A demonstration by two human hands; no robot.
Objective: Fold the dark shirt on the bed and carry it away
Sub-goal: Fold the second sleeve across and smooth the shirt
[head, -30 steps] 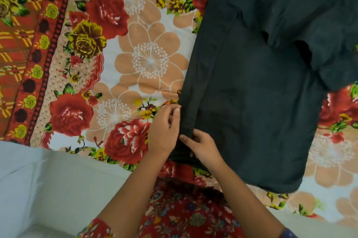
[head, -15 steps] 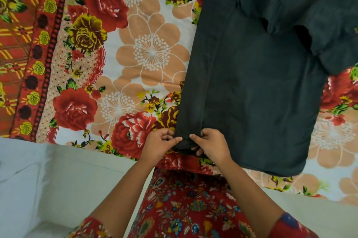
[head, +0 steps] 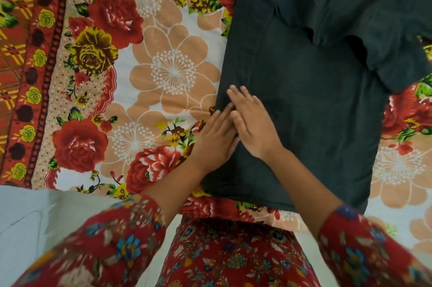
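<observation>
The dark shirt [head: 311, 104] lies flat on the flowered bed sheet [head: 168, 72], its left side folded in and a sleeve folded down over its upper right. My left hand [head: 215, 139] rests palm down on the shirt's left folded edge, fingers straight and together. My right hand [head: 252, 123] lies flat on the cloth just beside it, overlapping the left hand's fingertips. Neither hand grips the fabric. The shirt's hem sits near the bed's front edge.
The bed's front edge [head: 233, 207] runs just ahead of my body. A pale floor [head: 46, 212] shows at the lower left. My red flowered sleeves and dress fill the bottom of the view. Bare sheet stretches left of the shirt.
Both hands let go of the shirt's lower left edge and now lie flat on it, higher up the cloth. The shirt's left edge looks straighter.
</observation>
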